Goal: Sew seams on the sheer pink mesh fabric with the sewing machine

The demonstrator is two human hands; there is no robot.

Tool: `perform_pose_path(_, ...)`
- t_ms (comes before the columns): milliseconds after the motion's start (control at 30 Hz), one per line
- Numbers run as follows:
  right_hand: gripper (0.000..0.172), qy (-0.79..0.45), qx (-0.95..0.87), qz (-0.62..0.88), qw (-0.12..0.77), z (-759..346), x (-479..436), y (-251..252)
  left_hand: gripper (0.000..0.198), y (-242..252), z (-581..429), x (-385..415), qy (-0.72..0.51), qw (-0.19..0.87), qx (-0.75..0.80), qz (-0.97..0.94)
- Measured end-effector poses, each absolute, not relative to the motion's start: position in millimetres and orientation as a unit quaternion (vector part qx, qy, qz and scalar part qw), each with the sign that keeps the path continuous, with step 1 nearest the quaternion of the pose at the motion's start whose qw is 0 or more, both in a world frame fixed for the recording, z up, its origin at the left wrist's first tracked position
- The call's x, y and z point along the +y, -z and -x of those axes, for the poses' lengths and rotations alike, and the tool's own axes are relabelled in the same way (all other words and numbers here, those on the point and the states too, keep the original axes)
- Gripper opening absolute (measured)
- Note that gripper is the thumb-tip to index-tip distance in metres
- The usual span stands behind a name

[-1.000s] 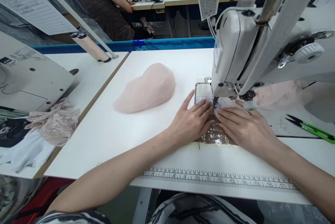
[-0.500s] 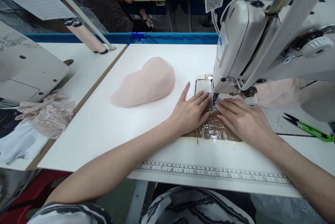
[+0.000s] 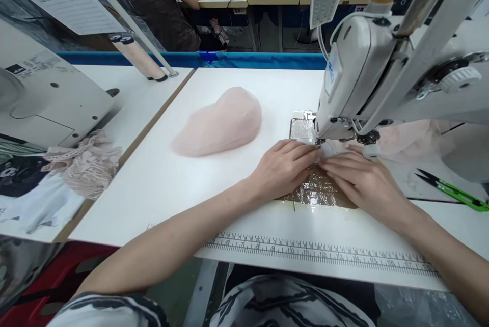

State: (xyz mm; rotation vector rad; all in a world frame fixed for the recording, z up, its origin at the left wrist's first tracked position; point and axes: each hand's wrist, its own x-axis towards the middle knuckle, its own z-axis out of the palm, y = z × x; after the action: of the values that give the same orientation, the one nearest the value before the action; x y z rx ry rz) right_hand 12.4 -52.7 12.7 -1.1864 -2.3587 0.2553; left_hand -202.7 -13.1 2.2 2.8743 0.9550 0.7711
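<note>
Both of my hands lie on the white sewing table [image 3: 229, 189] just in front of the presser foot [image 3: 319, 141] of the white sewing machine [image 3: 355, 77]. My left hand [image 3: 284, 166] is arched, its fingers pressed together and its thumb tucked under, fingertips at the foot. My right hand [image 3: 362, 179] lies flat with its fingers stretched out toward the same spot. A small pale piece shows between the fingertips; I cannot make out what it is. Under both hands is a shiny brown taped patch [image 3: 317, 192].
A mound of pale pink sheer fabric [image 3: 221, 123] sits left of my hands. Green thread snips [image 3: 454, 192] lie at the right. A printed ruler [image 3: 324, 255] runs along the front edge. Lace [image 3: 86, 164] and another machine [image 3: 46, 103] fill the left table. A person [image 3: 160, 6] sits behind.
My left thumb, spread out before, has tucked under, and the left fingers have curled together. Both hands have drawn slightly back from the foot. The camera shifted a little.
</note>
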Motion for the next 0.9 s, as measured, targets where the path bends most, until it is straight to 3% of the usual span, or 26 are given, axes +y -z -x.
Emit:
perform_pose_path(100,0.011,-0.402,-0.77,0.408,0.282,-18.3,-58.0,-26.5,0.015,-10.6,208.5,-12.7,-0.283,0.148,0.252,-0.913)
perform_pose_path(167,0.012,-0.53,-0.683,0.406,0.297,-21.9,-58.9,-31.8,0.009,-19.8,215.4,-11.8,-0.288,0.266,0.227,-0.891)
perform_pose_path(333,0.018,-0.616,-0.624,0.394,0.275,-17.4,-55.3,-33.0,0.037,-48.8,231.9,-14.7,-0.272,0.447,0.282,-0.804)
perform_pose_path(500,0.033,-0.64,-0.637,0.346,0.253,-4.1,-60.3,-42.4,0.047,-65.8,237.8,-22.3,-0.264,0.491,0.276,-0.783)
perform_pose_path(567,0.034,-0.635,-0.649,0.347,0.236,-0.3,-63.9,-48.5,0.047,-72.7,241.4,-23.3,-0.253,0.48,0.289,-0.789)
perform_pose_path(633,0.024,-0.602,-0.674,0.358,0.236,2.6,-66.5,-53.7,0.047,-85.2,245.0,-24.5,-0.24,0.445,0.305,-0.807)
perform_pose_path(767,0.019,-0.452,-0.746,0.395,0.289,10.7,-73.4,-58.7,0.047,-113.3,246.6,-45.8,-0.24,0.247,0.302,-0.889)
perform_pose_path(833,0.019,-0.402,-0.756,0.429,0.286,17.3,-77.9,-59.4,0.044,-101.1,254.5,-70.8,-0.248,0.093,0.297,-0.917)
perform_pose_path(900,0.019,-0.399,-0.738,0.464,0.284,23.7,-79.1,-60.2,0.033,-52.9,276.7,-96.9,-0.253,0.02,0.273,-0.928)
